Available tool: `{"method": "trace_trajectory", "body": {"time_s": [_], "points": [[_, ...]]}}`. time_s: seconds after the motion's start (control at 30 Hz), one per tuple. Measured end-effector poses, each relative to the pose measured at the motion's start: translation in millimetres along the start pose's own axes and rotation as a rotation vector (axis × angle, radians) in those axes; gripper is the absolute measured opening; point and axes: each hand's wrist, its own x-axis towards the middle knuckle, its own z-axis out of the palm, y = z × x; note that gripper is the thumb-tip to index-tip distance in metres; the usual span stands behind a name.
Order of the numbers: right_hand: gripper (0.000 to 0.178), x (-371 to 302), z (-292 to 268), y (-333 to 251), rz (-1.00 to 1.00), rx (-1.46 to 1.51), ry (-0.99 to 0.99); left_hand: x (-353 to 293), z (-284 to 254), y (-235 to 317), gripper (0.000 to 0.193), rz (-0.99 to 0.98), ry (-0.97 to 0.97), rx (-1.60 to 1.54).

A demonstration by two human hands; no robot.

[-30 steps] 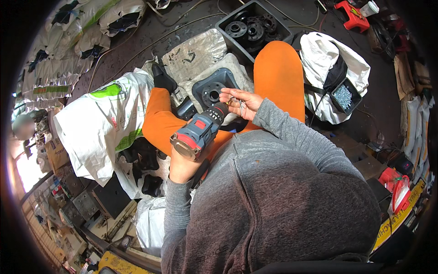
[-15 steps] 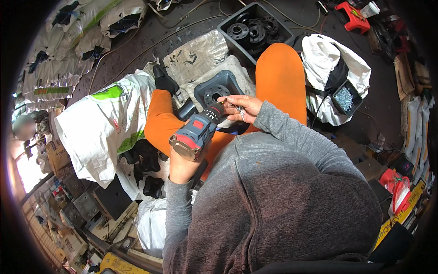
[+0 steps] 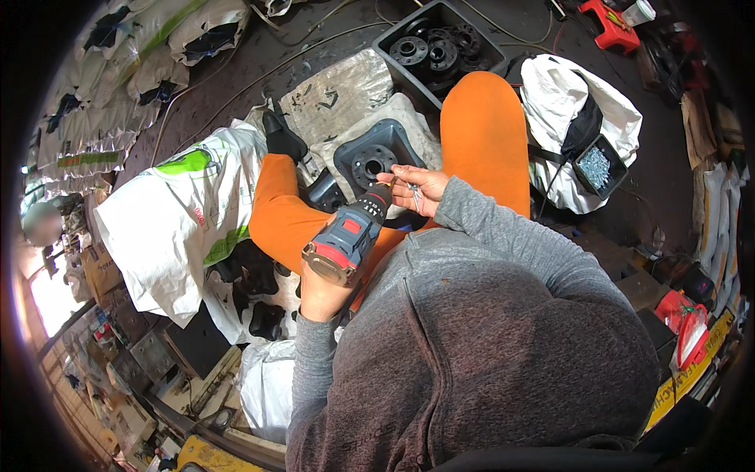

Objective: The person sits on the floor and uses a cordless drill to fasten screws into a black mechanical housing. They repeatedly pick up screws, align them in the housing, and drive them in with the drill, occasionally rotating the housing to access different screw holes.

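Note:
My left hand (image 3: 324,296) is wrapped round the handle of a grey and red cordless drill (image 3: 350,236). The drill points away from me and slightly right, its tip by the fingertips of my right hand (image 3: 431,186). Those fingers are curled round a few silver screws (image 3: 414,191), whose shanks stick out below. Just beyond the drill tip lies a grey square-rimmed plastic part (image 3: 350,149) with a black round flange (image 3: 370,164) inside it. Holes ring the flange's larger centre opening. My fingers partly hide what touches the drill tip.
A grey bin (image 3: 391,61) of black round flanges stands at the back. On the right, a black box (image 3: 616,178) of silver screws rests against a white sack (image 3: 543,102). A white sack (image 3: 169,216) lies left of my orange-clad legs. Cables (image 3: 311,46) cross the dark floor.
The drill has shifted slightly right and toward me, so more of the flange shows. My right hand has moved a little nearer to me, still with the screws.

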Motion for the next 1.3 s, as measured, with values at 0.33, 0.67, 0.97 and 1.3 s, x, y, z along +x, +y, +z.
{"method": "trace_trajectory", "body": {"time_s": [0.33, 0.67, 0.97, 1.3], "points": [[0.018, 2, 3, 5, 0.022, -0.079, 0.064, -6, -5, 6, 0.053, -0.192, -0.104, 0.021], [0.022, -4, 4, 2, -0.011, -0.124, 0.09, -2, 1, -4, 0.03, -0.072, -0.057, -0.024], [0.021, 2, 3, 3, 0.021, -0.223, 0.105, -6, 0, -6, 0.06, -0.063, -0.127, 0.114], [0.034, 8, -33, 0, 0.065, -0.41, 0.342, 7, 7, -12, 0.067, -0.147, -0.111, 0.158]]}}
